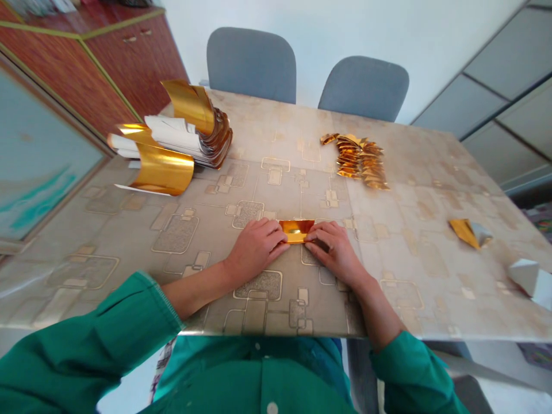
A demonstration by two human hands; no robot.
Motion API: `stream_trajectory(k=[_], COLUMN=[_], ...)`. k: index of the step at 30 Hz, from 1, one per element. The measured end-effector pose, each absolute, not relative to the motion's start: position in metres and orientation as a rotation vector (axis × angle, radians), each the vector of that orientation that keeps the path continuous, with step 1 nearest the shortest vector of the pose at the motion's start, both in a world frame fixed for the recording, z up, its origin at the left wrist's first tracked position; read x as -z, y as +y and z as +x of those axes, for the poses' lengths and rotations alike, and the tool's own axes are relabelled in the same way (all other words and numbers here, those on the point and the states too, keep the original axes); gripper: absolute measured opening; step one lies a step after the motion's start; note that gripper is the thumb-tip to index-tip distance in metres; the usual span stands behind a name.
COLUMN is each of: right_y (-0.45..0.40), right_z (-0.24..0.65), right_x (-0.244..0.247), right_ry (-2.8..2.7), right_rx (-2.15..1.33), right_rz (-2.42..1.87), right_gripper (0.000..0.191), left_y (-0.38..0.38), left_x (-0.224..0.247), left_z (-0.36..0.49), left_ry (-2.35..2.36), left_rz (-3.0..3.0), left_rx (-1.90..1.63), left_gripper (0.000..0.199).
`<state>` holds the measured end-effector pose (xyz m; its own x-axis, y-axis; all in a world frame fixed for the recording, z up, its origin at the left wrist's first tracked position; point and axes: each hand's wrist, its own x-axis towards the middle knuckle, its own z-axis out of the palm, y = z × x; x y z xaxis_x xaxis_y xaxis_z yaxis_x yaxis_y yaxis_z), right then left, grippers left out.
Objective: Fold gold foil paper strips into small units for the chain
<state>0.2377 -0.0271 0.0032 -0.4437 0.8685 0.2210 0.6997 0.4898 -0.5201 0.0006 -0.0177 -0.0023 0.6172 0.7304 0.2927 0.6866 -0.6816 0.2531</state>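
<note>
A small strip of shiny gold foil paper [296,231] lies folded on the table in front of me. My left hand [261,244] pinches its left end, fingers on top and thumb along the near edge. At the right end, my right hand [330,247] grips the paper the same way. The parts of the strip under my fingers are hidden. Stacks of curled gold paper sheets [166,167] with white undersides stand at the far left. Folded gold paper pieces [360,158] sit in rows at the back right.
A patterned cloth [267,195] covers the table. On the right lie a gold-and-white paper piece [466,232] and a white folded paper [528,276]. Two grey chairs [251,64] stand behind the far edge. A reddish wooden cabinet [133,57] is at the back left.
</note>
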Motion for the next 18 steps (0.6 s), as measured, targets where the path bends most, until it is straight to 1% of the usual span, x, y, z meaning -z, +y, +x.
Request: stream_trajectory(k=[4, 8, 13, 18], right_y=[-0.025, -0.024, -0.024, -0.025], right_z=[0.239, 0.236, 0.232, 0.228], right_x=[-0.004, -0.006, -0.002, 0.003], right_ry=[-2.219, -2.169, -2.130, -2.100], right_rx=[-0.541, -0.556, -0.507, -0.453], right_rz=[-1.341, -1.378, -1.432, -1.523], right_gripper=[0.014, 0.013, 0.013, 0.012], left_y=[-0.014, -0.011, -0.009, -0.007], left_x=[0.000, -0.002, -0.005, -0.005], left_z=[0.000, 0.001, 0.002, 0.000], left_ry=[1.259, 1.338, 1.311, 1.355], left_rz=[2.734, 2.707, 2.653, 2.583], left_rx=[-0.570, -0.605, -0.640, -0.651], left_gripper=[0.020, 0.018, 0.018, 0.013])
